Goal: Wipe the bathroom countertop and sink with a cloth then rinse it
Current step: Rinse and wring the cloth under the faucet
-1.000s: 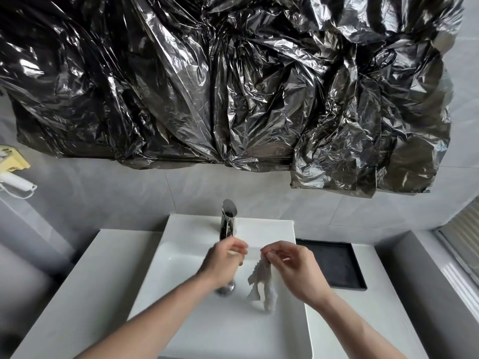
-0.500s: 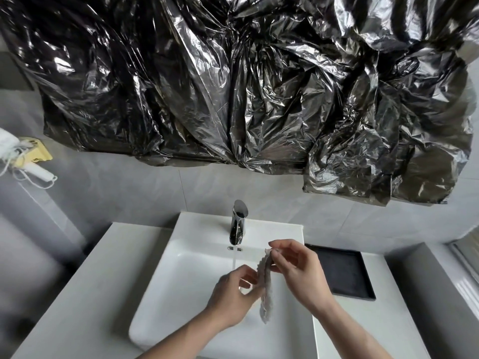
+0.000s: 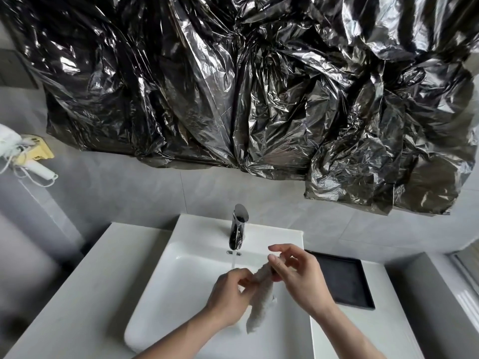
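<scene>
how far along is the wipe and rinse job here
Probably late. Whether the wiping is finished can't be judged, but the countertop and sink show no obvious dirt. In hand: both the left hand and right hand hold the cloth over the basin, beside a thin stream running from the faucet. Left: rinsing the cloth and shutting off the water.

Plastic sheet (image 3: 259,86): black, crinkled and shiny, fills the upper frame.
Tray (image 3: 344,281): black, rectangular, lower right.
Hair dryer (image 3: 15,149): white, corded, far left edge.
Yellow holder (image 3: 42,151): just beside it.
</scene>
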